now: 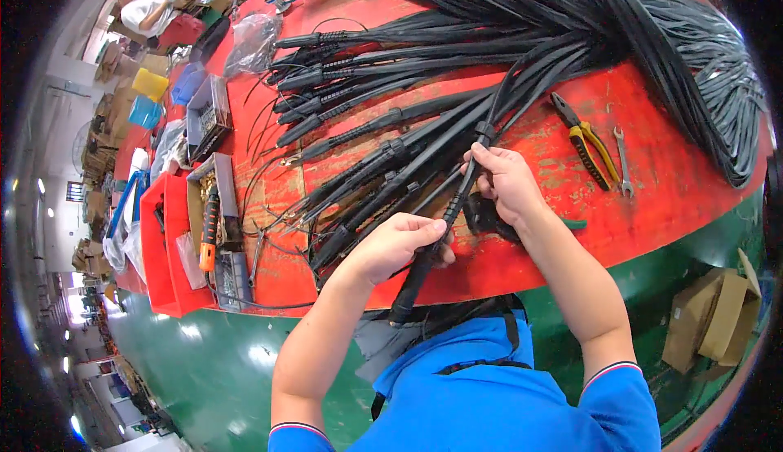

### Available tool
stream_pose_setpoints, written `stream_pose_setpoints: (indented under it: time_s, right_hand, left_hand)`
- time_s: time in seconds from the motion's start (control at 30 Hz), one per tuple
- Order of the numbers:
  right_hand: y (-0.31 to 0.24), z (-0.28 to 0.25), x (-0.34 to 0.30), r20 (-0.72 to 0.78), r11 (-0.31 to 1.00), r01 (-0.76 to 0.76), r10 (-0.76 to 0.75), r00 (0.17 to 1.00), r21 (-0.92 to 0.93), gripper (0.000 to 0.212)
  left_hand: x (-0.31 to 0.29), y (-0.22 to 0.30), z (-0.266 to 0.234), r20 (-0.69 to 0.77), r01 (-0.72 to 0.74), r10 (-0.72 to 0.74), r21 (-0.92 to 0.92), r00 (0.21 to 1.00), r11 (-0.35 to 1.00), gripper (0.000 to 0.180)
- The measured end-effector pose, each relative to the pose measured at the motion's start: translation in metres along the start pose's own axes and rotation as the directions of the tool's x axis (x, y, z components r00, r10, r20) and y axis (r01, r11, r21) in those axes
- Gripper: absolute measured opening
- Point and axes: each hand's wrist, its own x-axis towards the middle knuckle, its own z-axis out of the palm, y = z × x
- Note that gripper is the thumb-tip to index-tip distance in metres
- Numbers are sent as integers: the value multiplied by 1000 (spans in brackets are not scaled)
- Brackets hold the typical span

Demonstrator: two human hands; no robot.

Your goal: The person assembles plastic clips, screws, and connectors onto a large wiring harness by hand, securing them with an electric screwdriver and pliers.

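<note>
A black cable [465,184] with a ribbed sleeve runs slantwise between my two hands over the near edge of the red table. My left hand [401,246] is closed round its lower part, just above a thick black end piece [414,287] that points toward me. My right hand [504,179] pinches the cable higher up, right below a black collar [484,132]. Beside my hands lie several more black cables [400,148] with similar ribbed sleeves, their thin wire ends toward the left. Under my right wrist sits a dark object, partly hidden.
To the right lie yellow-and-black pliers [591,146] and a wrench [623,158]. A red bin [167,244], small parts boxes [209,117] and an orange-handled screwdriver [210,228] stand left. Grey cables [710,68] are heaped far right. A cardboard box [705,321] is on the green floor; another person [147,11] is far off.
</note>
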Motion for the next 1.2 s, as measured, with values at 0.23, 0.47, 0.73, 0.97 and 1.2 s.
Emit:
stream_pose_setpoints:
  time_s: [0.23,0.47,0.73,0.97,1.2]
  right_hand:
    - [-1,3,-6,-24,998,-55,54,998,-32,25]
    - [4,-9,-8,101,998,13,-20,995,65,24]
    - [5,-11,-10,176,987,41,-68,982,154,25]
    - [6,-11,-8,177,985,43,-72,981,164,25]
    - [5,-13,-11,187,983,20,-55,981,184,24]
  left_hand:
    - [-12,-8,-5,-1,-16,16,-3,1000,1000,33]
    - [-10,-13,7,20,43,-42,-57,999,997,32]
    - [-19,-13,11,1,30,-30,-78,1000,997,34]
    - [-13,-23,18,-35,46,-47,-19,998,999,35]
    - [-18,-31,19,-60,57,-63,-102,996,993,39]
